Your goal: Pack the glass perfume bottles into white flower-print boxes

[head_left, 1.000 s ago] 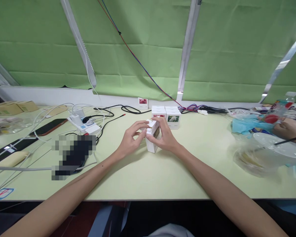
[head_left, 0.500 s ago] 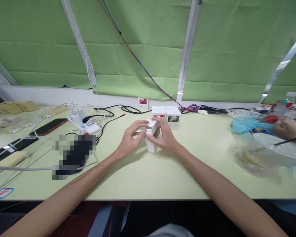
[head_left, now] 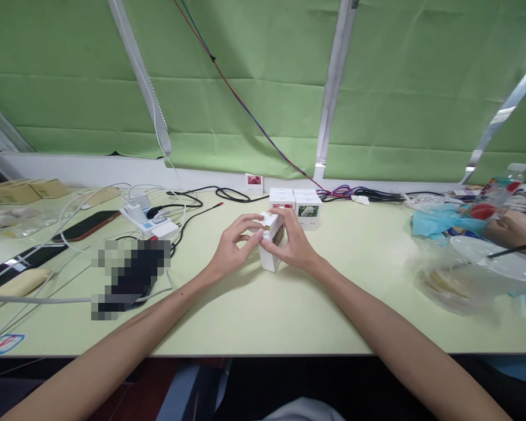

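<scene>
A small white carton (head_left: 270, 259) stands upright on the pale green table (head_left: 263, 316), near the middle. My left hand (head_left: 234, 245) pinches its top flap from the left with fingertips. My right hand (head_left: 294, 241) grips the carton's upper right side, thumb on the front. Just behind them stand several similar white boxes (head_left: 308, 210) with flower pictures, and one more small box (head_left: 253, 183) by the wall.
A power strip (head_left: 151, 223) with tangled white and black cables lies at the left, beside phones (head_left: 86, 225) and a blurred dark object (head_left: 129, 275). At the right sit a clear plastic lidded bowl (head_left: 473, 275), blue cloth (head_left: 438, 221) and another person's hand (head_left: 511, 229).
Almost nothing moved. My left fingers have shifted slightly on the carton's top flap; the carton and right hand stay in place.
</scene>
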Demonstrator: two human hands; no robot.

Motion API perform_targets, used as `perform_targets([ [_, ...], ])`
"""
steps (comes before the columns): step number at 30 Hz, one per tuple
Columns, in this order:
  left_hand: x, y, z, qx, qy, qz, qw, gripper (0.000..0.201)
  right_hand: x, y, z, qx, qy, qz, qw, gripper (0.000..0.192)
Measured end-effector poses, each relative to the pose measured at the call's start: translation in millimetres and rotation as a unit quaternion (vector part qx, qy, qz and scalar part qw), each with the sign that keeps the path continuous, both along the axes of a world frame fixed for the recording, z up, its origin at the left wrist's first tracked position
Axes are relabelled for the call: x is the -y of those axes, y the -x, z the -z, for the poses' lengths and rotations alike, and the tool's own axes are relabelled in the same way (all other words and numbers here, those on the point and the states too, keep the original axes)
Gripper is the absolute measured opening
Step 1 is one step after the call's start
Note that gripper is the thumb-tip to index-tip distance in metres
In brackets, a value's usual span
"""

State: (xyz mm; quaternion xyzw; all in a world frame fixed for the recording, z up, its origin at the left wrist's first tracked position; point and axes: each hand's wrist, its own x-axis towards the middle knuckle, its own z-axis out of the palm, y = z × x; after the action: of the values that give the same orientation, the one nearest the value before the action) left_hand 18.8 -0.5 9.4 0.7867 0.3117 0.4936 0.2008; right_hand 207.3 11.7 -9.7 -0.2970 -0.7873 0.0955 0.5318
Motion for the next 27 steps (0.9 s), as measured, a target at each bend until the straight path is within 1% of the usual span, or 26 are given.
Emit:
perform_targets([
  [5,3.2,-1.8,-1.3,-0.012,-0.011,-0.018,1.0,0.022,-0.4,0.5,0.0,-0.002,0.001,0.005,1.0,0.055],
  [20,2.7,-1.7,0.9,-0.009,-0.014,-0.03,0.999,0.019,-5.5,-0.2,3.5,-0.005,0.0,0.004,1.0,0.065],
  [27,4.4,-2.3,2.2,0.0,-0.013,-0.048,0.999,0.02,-4.7,1.0,4.2,-0.014,0.004,0.008,1.0,0.069],
])
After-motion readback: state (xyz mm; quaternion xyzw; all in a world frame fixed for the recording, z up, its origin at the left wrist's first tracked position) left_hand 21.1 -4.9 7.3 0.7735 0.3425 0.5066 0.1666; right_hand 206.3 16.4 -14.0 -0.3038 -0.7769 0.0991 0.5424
